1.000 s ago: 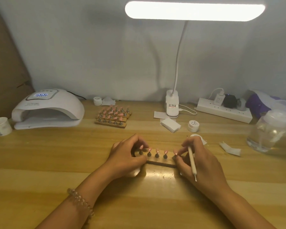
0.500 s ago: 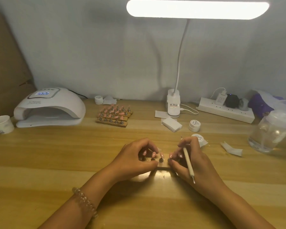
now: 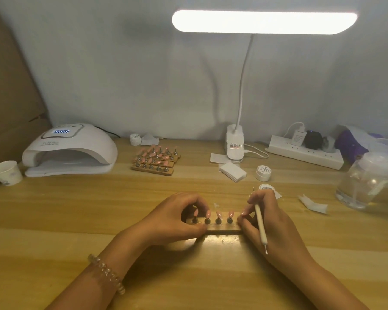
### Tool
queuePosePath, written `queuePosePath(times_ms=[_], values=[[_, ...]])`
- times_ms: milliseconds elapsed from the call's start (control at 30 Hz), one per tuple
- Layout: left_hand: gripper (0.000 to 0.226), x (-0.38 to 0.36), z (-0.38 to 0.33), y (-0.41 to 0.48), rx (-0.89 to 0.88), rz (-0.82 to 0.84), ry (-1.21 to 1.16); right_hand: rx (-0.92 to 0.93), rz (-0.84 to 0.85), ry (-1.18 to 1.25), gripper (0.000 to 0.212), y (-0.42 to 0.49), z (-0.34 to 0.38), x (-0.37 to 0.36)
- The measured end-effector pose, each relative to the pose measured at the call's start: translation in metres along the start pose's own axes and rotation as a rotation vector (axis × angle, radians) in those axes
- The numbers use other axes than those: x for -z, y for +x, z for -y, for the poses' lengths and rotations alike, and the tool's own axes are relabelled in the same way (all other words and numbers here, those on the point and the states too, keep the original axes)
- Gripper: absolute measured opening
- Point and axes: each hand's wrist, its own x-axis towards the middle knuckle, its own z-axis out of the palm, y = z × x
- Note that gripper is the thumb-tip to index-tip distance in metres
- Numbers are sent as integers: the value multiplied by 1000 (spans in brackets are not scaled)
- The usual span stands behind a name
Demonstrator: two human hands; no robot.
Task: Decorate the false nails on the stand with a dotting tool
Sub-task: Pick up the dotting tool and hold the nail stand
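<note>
I see a grey wall [image 3: 121, 74] and a yellow wood-grain desk [image 3: 76, 209]. L hand [image 3: 177, 218] pinches wooden nail stand [image 3: 223, 223]; R hand [image 3: 278, 233] grips slim white dotting tool [image 3: 260, 224].

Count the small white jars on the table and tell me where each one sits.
3. One jar at the back beside the nail lamp, one right of the white pads, one partly hidden behind the right hand. None else shows.

Bare surface [image 3: 65, 215] lay open left of the stand [image 3: 222, 227]. Right of it stood a jar [image 3: 264, 172], paper scrap [image 3: 314, 203] and bottle [image 3: 365, 182].
</note>
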Motion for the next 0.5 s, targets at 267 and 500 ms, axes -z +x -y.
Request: queuePosePath(times_ms=[267,500], values=[[23,-3,2,0,19,-9,-26,-121,14,101,41,-1,3,2],[26,-2,0,1,20,11,9,-107,-39,54,42,-1,3,-4]])
